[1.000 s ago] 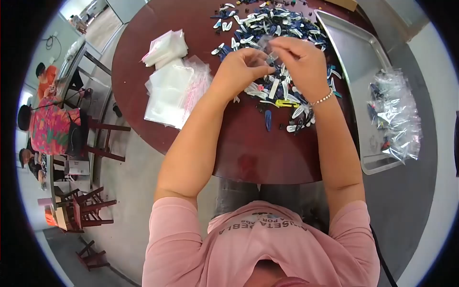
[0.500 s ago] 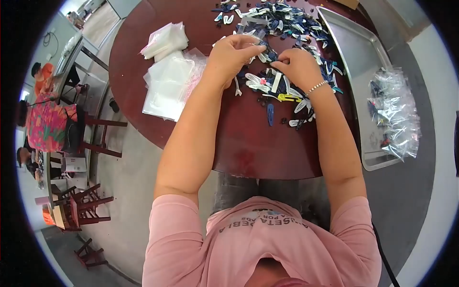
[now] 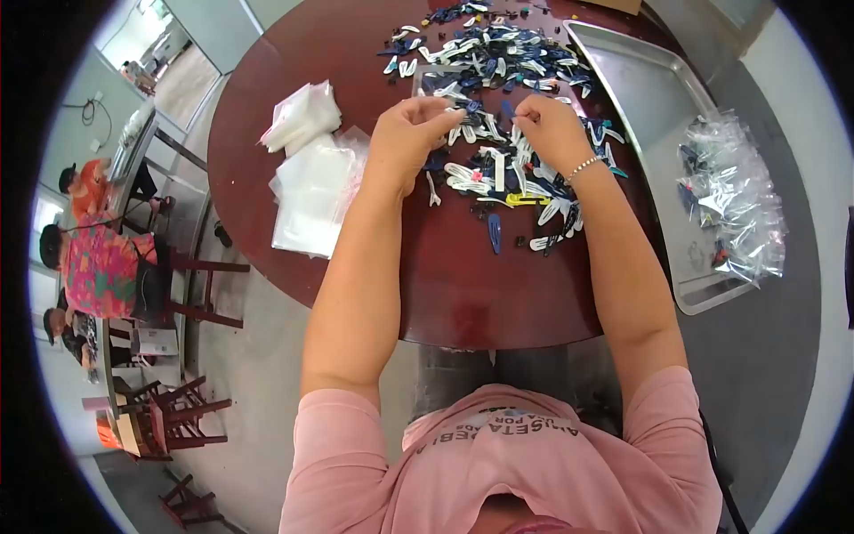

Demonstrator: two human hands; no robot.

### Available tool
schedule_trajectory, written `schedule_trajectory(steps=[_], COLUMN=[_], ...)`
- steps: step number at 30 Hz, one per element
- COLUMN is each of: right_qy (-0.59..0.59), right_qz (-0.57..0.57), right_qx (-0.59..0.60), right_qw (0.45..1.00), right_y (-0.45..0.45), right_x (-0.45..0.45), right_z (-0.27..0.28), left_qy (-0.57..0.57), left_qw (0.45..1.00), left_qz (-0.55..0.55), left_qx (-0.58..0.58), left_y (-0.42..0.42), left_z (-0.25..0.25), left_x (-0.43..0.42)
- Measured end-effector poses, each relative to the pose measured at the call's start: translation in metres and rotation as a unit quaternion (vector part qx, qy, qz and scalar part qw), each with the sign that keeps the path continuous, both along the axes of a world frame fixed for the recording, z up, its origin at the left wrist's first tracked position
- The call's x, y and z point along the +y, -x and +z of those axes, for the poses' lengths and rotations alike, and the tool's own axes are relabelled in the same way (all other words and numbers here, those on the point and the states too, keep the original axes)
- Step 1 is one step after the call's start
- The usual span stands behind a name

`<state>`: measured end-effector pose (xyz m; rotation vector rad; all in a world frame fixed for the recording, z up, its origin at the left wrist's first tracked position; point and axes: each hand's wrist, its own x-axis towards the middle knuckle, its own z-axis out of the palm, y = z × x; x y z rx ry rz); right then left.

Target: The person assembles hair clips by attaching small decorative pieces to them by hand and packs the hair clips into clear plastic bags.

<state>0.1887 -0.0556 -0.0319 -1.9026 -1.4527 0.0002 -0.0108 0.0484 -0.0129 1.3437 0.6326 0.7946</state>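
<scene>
Clear flat plastic bags (image 3: 313,200) lie left of the left hand (image 3: 411,135), thumb and fingers close; its grip cannot be told. Pink shirt (image 3: 507,454): dark lettering, "POR" legible. Blue-and-white snap clips (image 3: 498,58) spread around both hands. Right hand (image 3: 553,133) pinches a blue clip (image 3: 508,109), left of the silver metal tray (image 3: 627,89).

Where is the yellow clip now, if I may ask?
The yellow clip lies right of centre in the head view, in the near part of the pile, beyond a blue clip.
</scene>
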Motion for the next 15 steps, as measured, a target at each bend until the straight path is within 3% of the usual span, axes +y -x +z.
schedule_trajectory(steps=[1,4,7,8,11,15], right_qy=[-0.003,-0.027,-0.017,0.051,0.050,0.099], right_qz=[-0.005,0.138,0.207,0.178,0.203,0.182], right_qx=[0.000,0.112,0.009,-0.019,-0.115,-0.135], right_qw=[1.000,0.984,0.978,0.982,0.971,0.969], right_y=[-0.002,0.006,0.035,0.045,0.050,0.057], right_x=[-0.004,-0.008,-0.005,-0.007,-0.002,-0.006], right_z=[0.005,0.023,0.024,0.026,0.010,0.018], left_qy=[-0.003,0.004,-0.010,-0.011,0.001,-0.005], left_qw=[1.000,0.999,0.999,0.999,1.000,1.000], left_qz=[-0.005,-0.010,-0.017,-0.018,-0.001,0.009], left_qx=[0.000,0.036,0.041,0.043,0.009,0.008], left_y=[0.000,0.002,0.002,0.002,0.002,0.002], left_z=[-0.002,0.000,-0.002,-0.003,-0.001,0.001], left_x=[0.001,0.001,0.003,0.003,0.003,-0.001])
